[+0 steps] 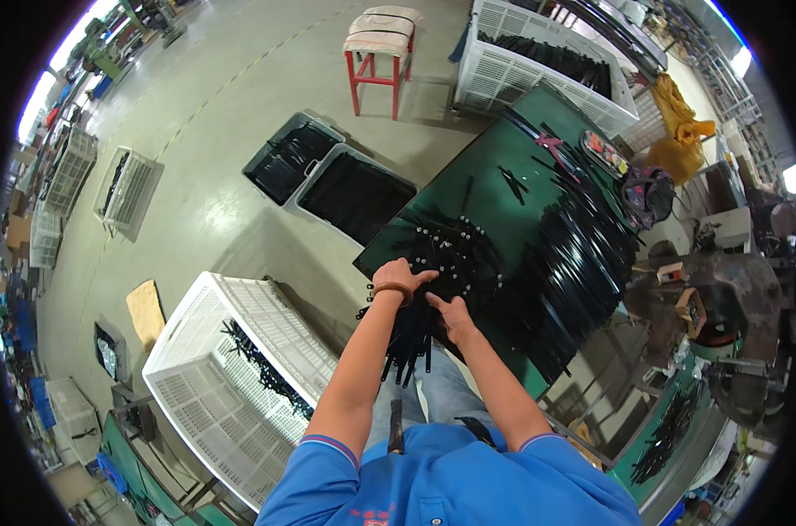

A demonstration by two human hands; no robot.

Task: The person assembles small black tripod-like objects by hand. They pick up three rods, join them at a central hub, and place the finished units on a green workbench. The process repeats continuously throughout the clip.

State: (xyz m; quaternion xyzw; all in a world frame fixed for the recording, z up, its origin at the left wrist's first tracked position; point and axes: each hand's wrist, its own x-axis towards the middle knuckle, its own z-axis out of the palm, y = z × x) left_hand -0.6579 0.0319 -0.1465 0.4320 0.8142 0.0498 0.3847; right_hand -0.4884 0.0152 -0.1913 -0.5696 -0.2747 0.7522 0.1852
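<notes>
My left hand (398,275), with a brown bangle at its wrist, is closed around the left side of a bundle of thin black rods (408,346). From the right, my right hand (452,317) grips the same bundle, its thumb on top and its other fingers mostly hidden among the rods. The lower rod ends stick out past the near edge of the green table (525,158), above my legs. Around and beyond my hands lie more black rods with pale round ends (455,250). A wide layer of glossy black rods (573,272) covers the table's right side.
A white perforated crate (209,386) holding some black pieces stands at my left. Two grey bins (356,195) of black rods sit on the floor beyond the table's left edge. Farther off are a red-legged stool (380,53) and another white crate (547,66) of rods.
</notes>
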